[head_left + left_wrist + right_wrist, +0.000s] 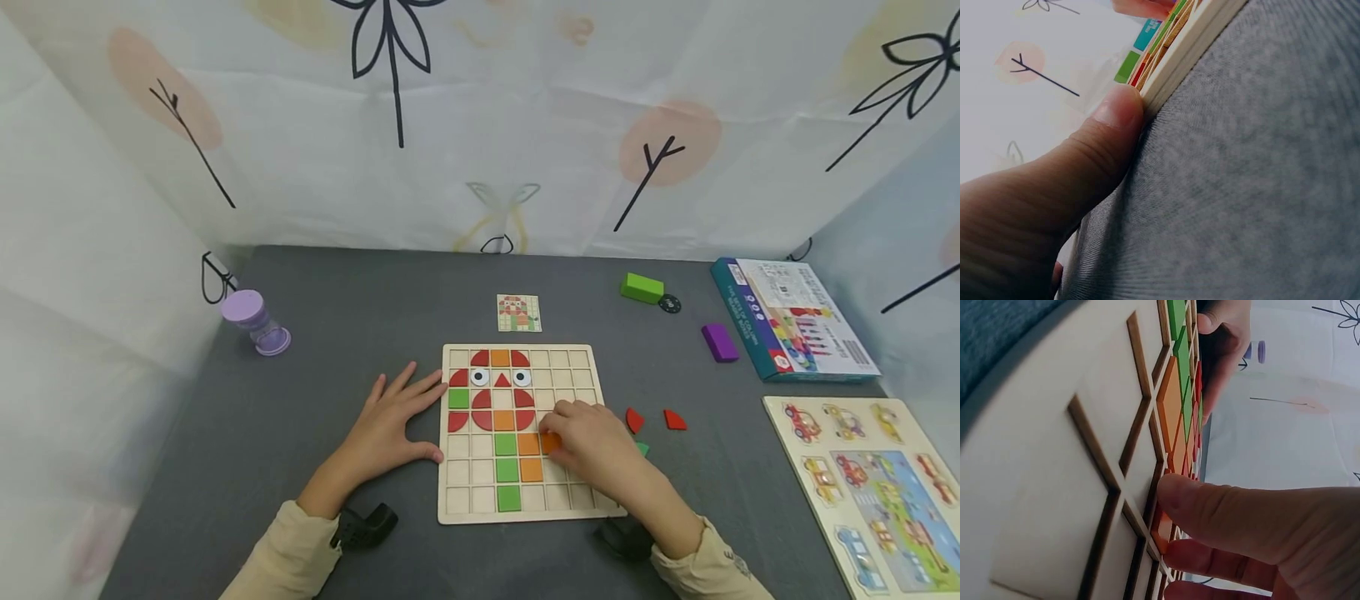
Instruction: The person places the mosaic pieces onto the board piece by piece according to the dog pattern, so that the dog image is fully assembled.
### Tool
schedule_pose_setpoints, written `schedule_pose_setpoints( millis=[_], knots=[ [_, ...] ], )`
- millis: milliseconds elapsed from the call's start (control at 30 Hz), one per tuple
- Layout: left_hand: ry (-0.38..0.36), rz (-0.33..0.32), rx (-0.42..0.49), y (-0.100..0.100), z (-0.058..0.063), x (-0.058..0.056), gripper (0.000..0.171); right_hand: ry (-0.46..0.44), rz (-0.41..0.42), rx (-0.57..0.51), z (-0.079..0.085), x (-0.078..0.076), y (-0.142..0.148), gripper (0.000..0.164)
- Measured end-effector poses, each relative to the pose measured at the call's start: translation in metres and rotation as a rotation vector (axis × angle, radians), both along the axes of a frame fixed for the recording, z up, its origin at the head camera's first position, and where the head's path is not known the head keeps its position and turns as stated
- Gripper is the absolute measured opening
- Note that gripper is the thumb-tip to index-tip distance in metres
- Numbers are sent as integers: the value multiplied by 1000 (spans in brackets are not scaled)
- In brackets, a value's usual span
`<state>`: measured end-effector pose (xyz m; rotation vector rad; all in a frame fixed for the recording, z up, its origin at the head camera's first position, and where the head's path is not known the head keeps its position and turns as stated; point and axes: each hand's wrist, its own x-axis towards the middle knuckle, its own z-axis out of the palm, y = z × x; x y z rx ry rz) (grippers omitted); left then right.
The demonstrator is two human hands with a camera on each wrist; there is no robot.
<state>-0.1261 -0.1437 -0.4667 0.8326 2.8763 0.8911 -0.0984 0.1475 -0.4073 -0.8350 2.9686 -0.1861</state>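
Observation:
A wooden grid board (468, 500) lies on the grey table, partly filled with red, orange and green pieces and two eye discs (479, 377). My left hand (382, 425) is spread at its left side, fingertips and thumb at the edge; in the left wrist view the thumb (1113, 119) touches the board's rim. Over the right half, my right hand (600, 446) pinches an orange square tile (551, 442) at a cell beside other orange squares. The right wrist view shows thumb and fingers around this tile (1162, 531), low at the grid.
Two red quarter pieces (675, 420) and a green piece (642, 448) lie right of the board. A pattern card (518, 313) is behind it. Farther right are green (642, 287) and purple blocks (720, 342), a box (798, 321) and a picture puzzle (817, 492). A purple sand timer (257, 322) stands left.

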Motion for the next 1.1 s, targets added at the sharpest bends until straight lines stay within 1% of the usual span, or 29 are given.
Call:
schedule_pose_setpoints(
  millis=[67, 133, 200, 300, 400, 467, 533, 633, 733, 833, 967, 1100],
  knots=[
    [-3, 0, 2, 0, 1, 0, 96, -2, -3, -7, 2, 1, 2, 25],
    [-6, 1, 1, 0, 1, 1, 96, -5, -23, -10, 5, 4, 7, 28],
    [-6, 2, 0, -1, 0, 1, 96, -6, -60, -17, 10, 8, 18, 32],
    [1, 5, 1, -1, -1, 0, 96, -19, -145, -25, 18, 17, 41, 37],
    [5, 5, 3, -3, -1, 0, 96, -57, -234, -29, 21, 29, 67, 37],
    [4, 10, 2, -4, 0, 0, 96, -112, -290, -21, 21, 38, 81, 35],
    [3, 14, 0, -4, 1, 0, 97, -169, -323, -3, 18, 47, 91, 35],
    [2, 21, -1, -5, 2, 0, 97, -250, -329, 9, 12, 56, 99, 36],
    [-4, 21, 1, -5, 1, 0, 96, -272, -319, 2, 5, 62, 102, 32],
    [-7, 19, 5, -4, 0, 1, 96, -239, -306, -4, 0, 65, 103, 28],
    [-5, 11, 8, -2, -2, 0, 96, -193, -290, -1, 1, 67, 101, 26],
    [2, 5, 9, -1, -2, 0, 96, -104, -236, -15, 4, 63, 94, 26]
  ],
)
